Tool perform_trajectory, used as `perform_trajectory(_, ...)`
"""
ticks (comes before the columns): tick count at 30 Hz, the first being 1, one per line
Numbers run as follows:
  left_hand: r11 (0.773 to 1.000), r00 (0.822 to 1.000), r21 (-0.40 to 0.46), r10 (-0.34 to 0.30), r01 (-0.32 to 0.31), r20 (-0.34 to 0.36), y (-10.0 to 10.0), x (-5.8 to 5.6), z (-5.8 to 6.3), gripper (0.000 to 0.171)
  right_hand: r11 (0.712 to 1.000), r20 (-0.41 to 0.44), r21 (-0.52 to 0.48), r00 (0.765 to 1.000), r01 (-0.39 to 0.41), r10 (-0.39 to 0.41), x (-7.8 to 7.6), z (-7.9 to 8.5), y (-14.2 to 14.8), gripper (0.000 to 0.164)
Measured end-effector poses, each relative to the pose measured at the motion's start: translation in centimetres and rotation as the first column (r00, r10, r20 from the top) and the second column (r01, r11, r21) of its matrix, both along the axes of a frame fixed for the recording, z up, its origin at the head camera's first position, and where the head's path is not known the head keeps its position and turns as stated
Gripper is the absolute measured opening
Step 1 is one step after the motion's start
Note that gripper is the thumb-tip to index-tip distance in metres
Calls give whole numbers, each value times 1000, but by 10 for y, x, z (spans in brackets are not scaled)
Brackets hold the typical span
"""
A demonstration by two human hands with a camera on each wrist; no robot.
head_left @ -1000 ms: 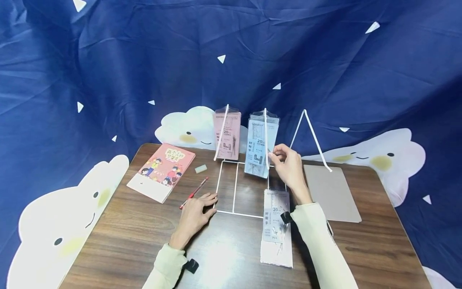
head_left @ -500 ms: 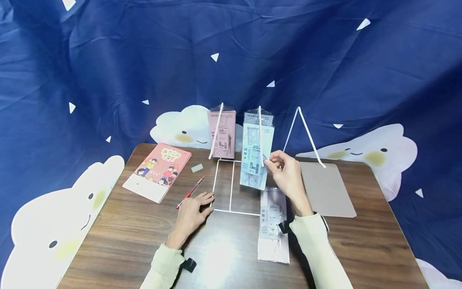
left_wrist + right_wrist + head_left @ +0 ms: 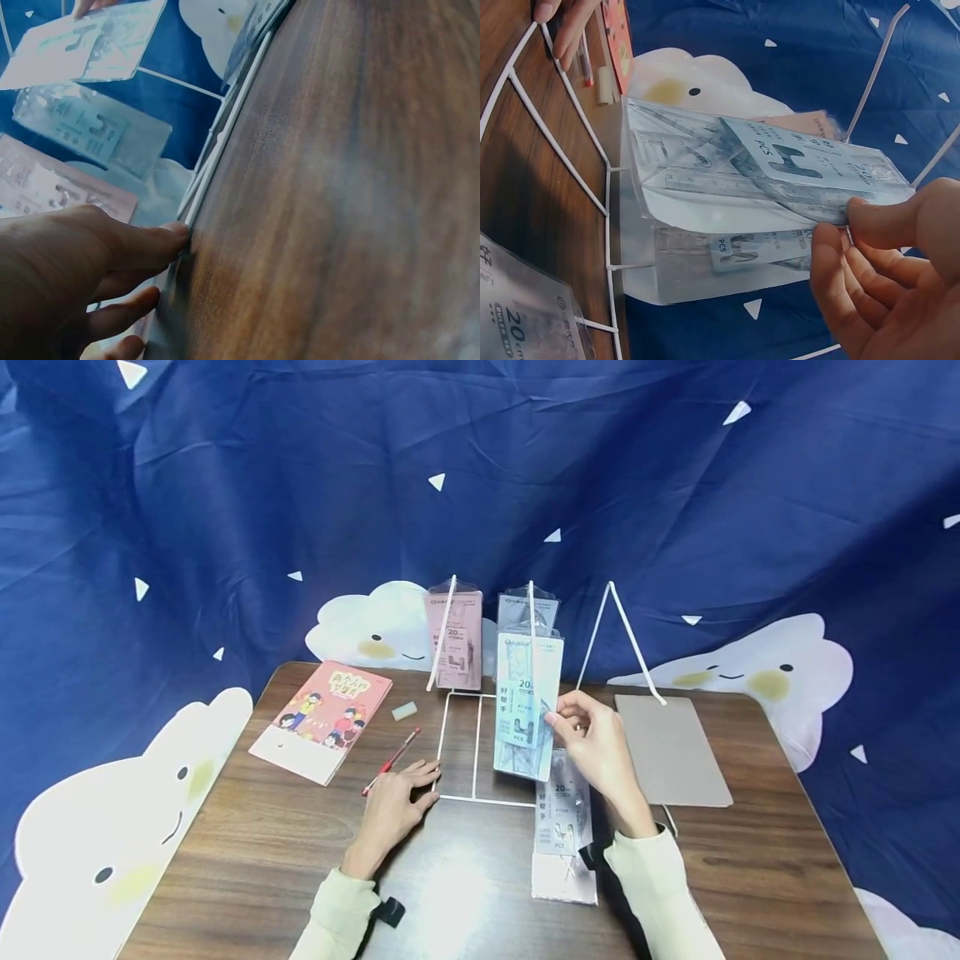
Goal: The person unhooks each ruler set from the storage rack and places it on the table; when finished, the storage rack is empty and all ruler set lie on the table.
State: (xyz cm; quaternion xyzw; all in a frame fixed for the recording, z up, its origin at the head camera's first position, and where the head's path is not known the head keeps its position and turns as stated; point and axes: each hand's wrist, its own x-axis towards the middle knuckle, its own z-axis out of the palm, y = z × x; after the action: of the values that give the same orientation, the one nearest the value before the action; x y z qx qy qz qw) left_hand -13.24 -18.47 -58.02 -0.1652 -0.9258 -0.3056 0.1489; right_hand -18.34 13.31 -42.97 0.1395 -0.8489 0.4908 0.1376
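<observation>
My right hand (image 3: 600, 739) pinches the right edge of a clear packet with a blue card (image 3: 512, 739), between thumb and fingers. In the right wrist view, the packet (image 3: 697, 202) shows a ruler and other drawing tools inside, so it is a ruler set. It is tilted, around the middle prong of a white wire rack (image 3: 487, 800). Another blue ruler set (image 3: 513, 607) hangs behind it. A pink ruler set (image 3: 470, 647) hangs at the left prong. My left hand (image 3: 393, 806) rests at the rack's near left corner, fingers extended, touching the base wire.
A pale packet (image 3: 558, 818) lies on the table below my right hand. Left of the rack are a pink book (image 3: 330, 714), a red pen (image 3: 390, 764) and an eraser (image 3: 403, 711). A grey flat board (image 3: 675, 752) lies at the right, near the right prong (image 3: 637, 643).
My right hand has drawn the front blue ruler set toward me and down along the middle prong, apart from the one behind it. My left hand stays at the rack's corner.
</observation>
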Motion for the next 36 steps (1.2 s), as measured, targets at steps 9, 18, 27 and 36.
perform_trajectory(9, 1000, 1000, -4, 4, -4, 13, 0, 1, 0, 37, 999, 21, -16, 999, -37, 37, 21, 1, 5, 11)
perform_trajectory(18, 1000, 1000, 0, 4, -4, 24, 1, 1, 2, 37, 999, 53, -25, 997, -49, 50, 38, 4, 9, 11)
perform_trajectory(27, 1000, 1000, 10, 4, -4, 23, 1, 1, 2, 37, 994, 93, -79, 993, -69, 77, 51, 12, 10, 8)
perform_trajectory(36, 1000, 999, 20, 4, -5, 34, 1, 2, 4, 37, 989, 131, -118, 986, -89, 104, 65, 16, 11, 10)
